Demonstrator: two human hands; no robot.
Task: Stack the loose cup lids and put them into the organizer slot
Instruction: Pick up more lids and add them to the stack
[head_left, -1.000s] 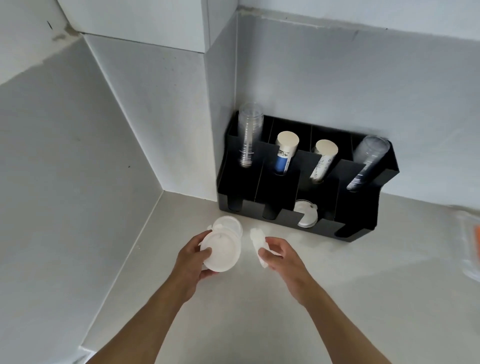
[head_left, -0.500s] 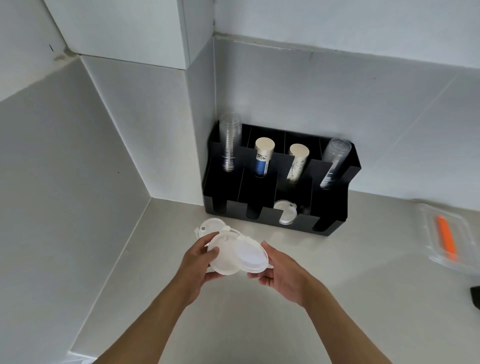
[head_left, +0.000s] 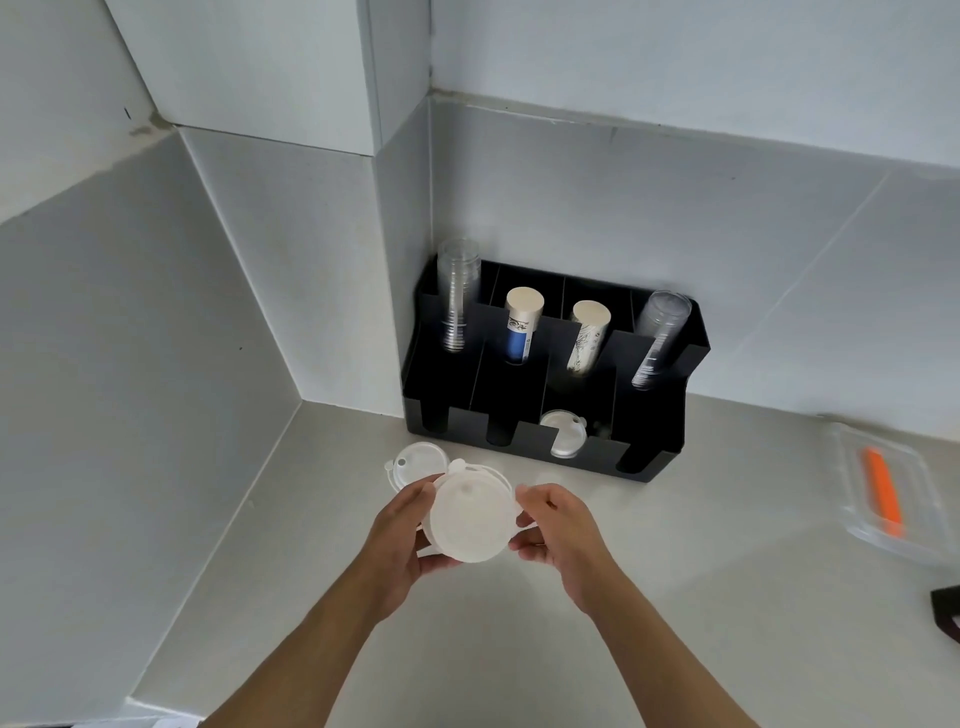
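Note:
Between both hands I hold a small stack of white cup lids (head_left: 471, 518) above the counter. My left hand (head_left: 402, 535) grips its left edge and underside. My right hand (head_left: 558, 525) pinches its right edge. One more loose white lid (head_left: 413, 462) lies on the counter just behind the stack, partly hidden by it. The black organizer (head_left: 652, 457) stands against the back wall in the corner. A few white lids (head_left: 563, 434) sit in its third front slot from the left.
Stacks of clear cups (head_left: 457, 291) and paper cups (head_left: 522, 325) stand in the organizer's rear compartments. A clear container with an orange item (head_left: 883, 493) lies on the counter at the right. A dark object (head_left: 948, 608) shows at the right edge. Walls close in the left side.
My right hand brought its lid onto the lid in my left hand, and the two now sit together as one stack. The view tilted up slightly.

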